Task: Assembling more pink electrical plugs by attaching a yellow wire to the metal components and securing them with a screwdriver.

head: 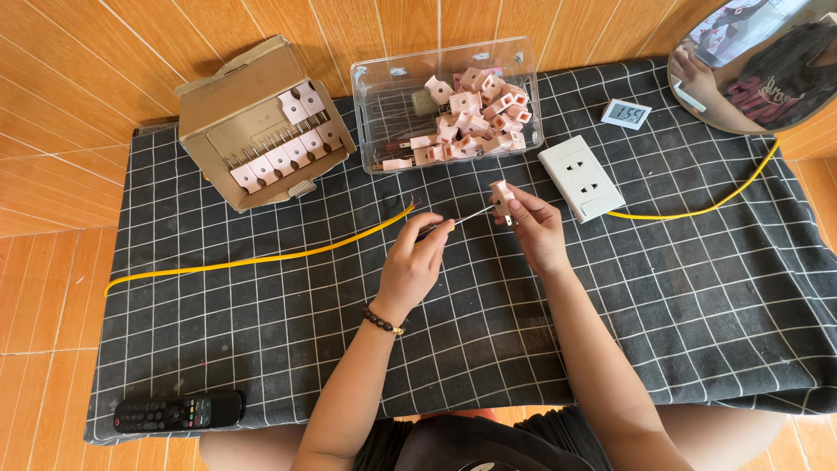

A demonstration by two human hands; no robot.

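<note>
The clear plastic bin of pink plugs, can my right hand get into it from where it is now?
Probably yes. The clear plastic bin has no lid, and bare cloth lies between it and the right hand. But that hand already holds a pink plug.

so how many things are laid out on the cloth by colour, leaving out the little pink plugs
Yellow: 1, the cable
White: 2, the wall socket and the small digital display
Black: 1, the remote control
Brown: 1, the cardboard box
Clear: 1, the plastic bin
Total: 6

Both forearms reach forward, left hand (411, 262) and right hand (534, 228) pinched closed, nearly meeting.
</note>
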